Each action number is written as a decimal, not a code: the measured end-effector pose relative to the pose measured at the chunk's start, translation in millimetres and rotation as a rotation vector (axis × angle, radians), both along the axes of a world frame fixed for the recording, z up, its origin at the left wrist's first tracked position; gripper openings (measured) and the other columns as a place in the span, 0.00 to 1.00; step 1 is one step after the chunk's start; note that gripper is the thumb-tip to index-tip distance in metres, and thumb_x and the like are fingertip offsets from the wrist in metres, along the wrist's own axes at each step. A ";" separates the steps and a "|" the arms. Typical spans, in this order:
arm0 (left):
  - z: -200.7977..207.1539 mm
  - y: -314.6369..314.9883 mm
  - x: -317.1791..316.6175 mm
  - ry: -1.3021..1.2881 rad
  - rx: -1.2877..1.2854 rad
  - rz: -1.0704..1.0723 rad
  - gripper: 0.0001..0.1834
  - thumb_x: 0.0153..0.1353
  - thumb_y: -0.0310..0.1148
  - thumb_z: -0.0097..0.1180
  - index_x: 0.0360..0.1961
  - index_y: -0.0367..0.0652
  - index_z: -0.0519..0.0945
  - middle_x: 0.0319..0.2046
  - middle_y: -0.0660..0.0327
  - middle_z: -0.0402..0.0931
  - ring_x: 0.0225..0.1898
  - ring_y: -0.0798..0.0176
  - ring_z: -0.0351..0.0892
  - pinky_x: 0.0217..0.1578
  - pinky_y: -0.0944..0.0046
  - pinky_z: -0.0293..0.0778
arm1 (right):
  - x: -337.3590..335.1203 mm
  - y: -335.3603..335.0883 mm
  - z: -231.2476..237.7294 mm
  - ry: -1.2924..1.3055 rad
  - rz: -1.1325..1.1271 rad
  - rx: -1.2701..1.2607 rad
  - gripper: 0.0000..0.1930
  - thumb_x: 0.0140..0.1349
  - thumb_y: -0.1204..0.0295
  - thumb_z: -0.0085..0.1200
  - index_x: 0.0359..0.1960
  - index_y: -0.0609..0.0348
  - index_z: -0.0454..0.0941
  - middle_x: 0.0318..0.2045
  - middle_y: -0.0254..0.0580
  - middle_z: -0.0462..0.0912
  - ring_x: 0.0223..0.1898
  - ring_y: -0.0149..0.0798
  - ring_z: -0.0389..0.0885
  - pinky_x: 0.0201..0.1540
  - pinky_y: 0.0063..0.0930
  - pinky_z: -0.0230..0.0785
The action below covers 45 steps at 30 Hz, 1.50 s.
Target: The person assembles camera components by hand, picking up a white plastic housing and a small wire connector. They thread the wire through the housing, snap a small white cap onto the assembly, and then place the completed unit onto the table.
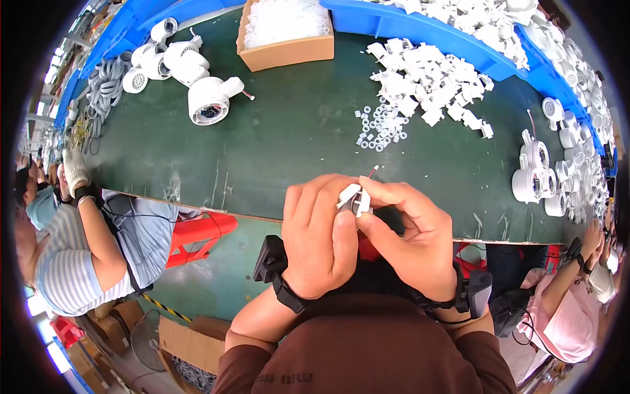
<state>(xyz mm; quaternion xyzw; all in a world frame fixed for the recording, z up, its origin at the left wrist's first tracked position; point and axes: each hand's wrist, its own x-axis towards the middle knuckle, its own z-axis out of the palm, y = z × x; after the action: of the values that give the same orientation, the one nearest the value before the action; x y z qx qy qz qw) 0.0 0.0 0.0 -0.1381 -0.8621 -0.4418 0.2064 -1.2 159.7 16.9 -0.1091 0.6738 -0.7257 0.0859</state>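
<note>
Above the table's near edge, both my hands are closed round one small white plastic part (pixel 362 202). My left hand (pixel 318 240) grips it from the left, its thumb against a dark grey piece in the part's middle. From the other side my right hand (pixel 413 240) pinches it between thumb and forefinger. A thin dark red wire with a white connector (pixel 375 169) sticks up behind the part. My fingers cover much of it, so its full shape is hidden. Beyond my hands lie small translucent rings (pixel 380 126) and a pile of white plastic pieces (pixel 426 82).
A cardboard box (pixel 289 58) of translucent bits stands at the back, beside blue bins (pixel 357 20). White round housings (pixel 209 102) sit at far left, others (pixel 530 180) at right, near grey rings (pixel 108 82). A co-worker's gloved hand (pixel 75 169) rests at the table's left end.
</note>
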 end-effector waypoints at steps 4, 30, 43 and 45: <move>-2.2 1.3 0.2 0.016 0.008 -0.002 0.19 0.68 0.35 0.45 0.50 0.34 0.79 0.46 0.50 0.80 0.41 0.48 0.74 0.45 0.53 0.69 | 7.1 -8.2 -9.0 0.163 -0.117 0.072 0.23 0.63 0.90 0.58 0.61 0.66 0.77 0.47 0.42 0.81 0.54 0.35 0.79 0.57 0.26 0.70; 2.0 -12.4 2.9 -0.481 0.769 -0.189 0.16 0.62 0.26 0.59 0.51 0.37 0.77 0.43 0.54 0.82 0.37 0.54 0.79 0.41 0.59 0.75 | -11.0 -15.8 -8.7 0.626 -0.279 0.404 0.10 0.59 0.87 0.62 0.41 0.64 0.81 0.40 0.45 0.81 0.39 0.38 0.81 0.40 0.28 0.74; 10.1 -19.6 -13.3 0.075 -0.148 -0.110 0.16 0.51 0.25 0.65 0.43 0.40 0.83 0.41 0.57 0.85 0.35 0.51 0.77 0.39 0.57 0.74 | -65.9 42.1 -5.0 0.313 -0.298 0.600 0.06 0.65 0.79 0.62 0.43 0.64 0.84 0.36 0.39 0.83 0.35 0.33 0.81 0.41 0.24 0.73; 10.7 -17.6 -13.3 0.081 -0.142 -0.104 0.15 0.51 0.25 0.66 0.43 0.41 0.83 0.41 0.57 0.85 0.35 0.51 0.77 0.39 0.57 0.74 | -74.5 43.8 -11.8 0.354 -0.307 0.688 0.07 0.65 0.79 0.62 0.43 0.64 0.84 0.35 0.40 0.82 0.33 0.33 0.80 0.39 0.24 0.72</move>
<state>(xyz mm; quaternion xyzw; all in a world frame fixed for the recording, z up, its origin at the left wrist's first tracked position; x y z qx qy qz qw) -13.3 -17.6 10.7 -0.2145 -0.8738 -0.3839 0.2075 -75.8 203.6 5.0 -0.0954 0.8899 -0.4325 -0.1093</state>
